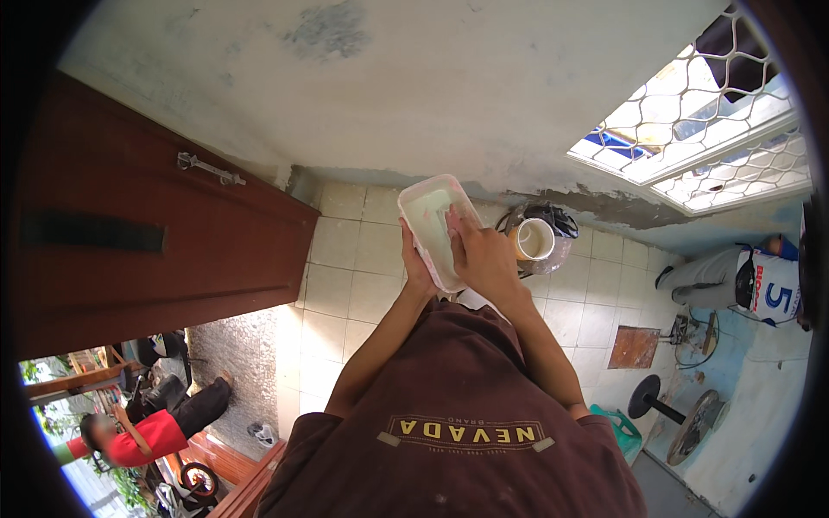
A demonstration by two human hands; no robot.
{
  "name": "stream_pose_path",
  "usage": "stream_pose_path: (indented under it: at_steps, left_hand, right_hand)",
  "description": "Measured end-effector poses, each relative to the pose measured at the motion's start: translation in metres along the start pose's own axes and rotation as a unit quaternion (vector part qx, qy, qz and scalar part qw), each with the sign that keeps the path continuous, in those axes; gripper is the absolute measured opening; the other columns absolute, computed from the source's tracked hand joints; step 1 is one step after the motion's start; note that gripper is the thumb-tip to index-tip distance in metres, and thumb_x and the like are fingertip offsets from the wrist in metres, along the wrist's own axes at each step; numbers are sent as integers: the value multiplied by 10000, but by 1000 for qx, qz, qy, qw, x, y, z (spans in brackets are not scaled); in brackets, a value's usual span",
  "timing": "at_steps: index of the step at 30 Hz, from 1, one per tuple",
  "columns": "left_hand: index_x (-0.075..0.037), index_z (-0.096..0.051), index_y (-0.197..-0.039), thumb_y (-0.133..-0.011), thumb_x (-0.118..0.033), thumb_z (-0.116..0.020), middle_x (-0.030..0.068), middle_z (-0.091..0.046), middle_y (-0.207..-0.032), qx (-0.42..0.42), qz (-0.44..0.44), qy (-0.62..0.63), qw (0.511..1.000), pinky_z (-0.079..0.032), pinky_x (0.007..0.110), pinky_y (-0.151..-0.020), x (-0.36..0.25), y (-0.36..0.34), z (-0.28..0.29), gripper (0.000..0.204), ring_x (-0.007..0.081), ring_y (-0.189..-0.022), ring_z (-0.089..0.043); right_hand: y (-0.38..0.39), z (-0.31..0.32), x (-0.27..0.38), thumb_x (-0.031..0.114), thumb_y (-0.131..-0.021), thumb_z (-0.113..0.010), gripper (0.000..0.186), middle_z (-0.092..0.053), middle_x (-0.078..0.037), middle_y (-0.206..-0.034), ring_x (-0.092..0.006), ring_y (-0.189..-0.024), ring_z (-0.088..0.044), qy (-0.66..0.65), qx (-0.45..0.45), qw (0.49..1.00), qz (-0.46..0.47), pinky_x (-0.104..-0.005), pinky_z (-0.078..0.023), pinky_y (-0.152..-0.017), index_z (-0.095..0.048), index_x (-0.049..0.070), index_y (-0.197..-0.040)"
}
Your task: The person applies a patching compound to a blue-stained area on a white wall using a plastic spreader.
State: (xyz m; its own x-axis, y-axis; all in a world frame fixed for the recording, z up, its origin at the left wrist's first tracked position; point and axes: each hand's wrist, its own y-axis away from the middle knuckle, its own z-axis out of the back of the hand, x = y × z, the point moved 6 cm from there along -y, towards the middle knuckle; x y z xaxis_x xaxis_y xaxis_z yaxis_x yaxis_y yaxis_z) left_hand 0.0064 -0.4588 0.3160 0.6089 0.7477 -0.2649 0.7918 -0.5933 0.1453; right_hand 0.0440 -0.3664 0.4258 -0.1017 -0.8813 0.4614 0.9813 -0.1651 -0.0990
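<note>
A shallow rectangular tub of whitish plastic is held in front of me, its inside coated with a pale, wet-looking material. My left hand is closed around its left side from beneath. Over the tub's right side, my right hand reaches in with its fingers bent downward together. A small pale flat edge shows by those fingertips; what they grip is too hidden to name. Just right of that hand stands a white round pail with a yellowish rim.
A dark plastic bag lies behind the pail by the patched wall. At left is a brown door; beyond it, a person in red is outside. A grilled window is upper right, a black-topped stand lower right.
</note>
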Motion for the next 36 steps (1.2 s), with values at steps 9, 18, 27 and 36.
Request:
stream_pose_path:
  at_steps: [9,18,27,36]
  left_hand:
    - [-105,-428,-1514,-1048,-679,-273,137,-560,-1434,-44,-19,-72,996,-493,472,-1094,17,-8,-24,756,293,-1315,-566]
    - [-105,-476,-1472,-1058,-650,-306,120,-599,-1383,-45,-22,-72,996,-519,443,-1064,62,-13,-38,705,262,-1261,-606]
    - [-94,-422,-1520,-1051,-669,-296,144,-563,-1435,-27,-15,-54,998,-498,467,-1093,109,-15,-37,752,292,-1297,-585]
    - [-99,-444,-1505,-1040,-680,-324,145,-574,-1425,-39,6,-60,997,-505,471,-1084,127,-29,-44,754,298,-1283,-596]
  right_hand:
    - [-19,42,-13,195,-961,-594,204,-641,-230,-649,-430,-598,-655,12,-11,999,39,-529,-516,-573,-645,0,-983]
    - [-12,84,-52,208,-958,-592,237,-660,-221,-671,-428,-627,-667,-16,1,1000,6,-549,-526,-605,-656,13,-1076]
    - [8,80,-91,216,-947,-599,207,-662,-227,-681,-431,-619,-663,-20,7,999,35,-544,-523,-602,-656,17,-946]
    - [11,84,-107,218,-944,-602,204,-649,-223,-655,-431,-610,-657,-10,3,999,35,-531,-515,-584,-656,21,-936]
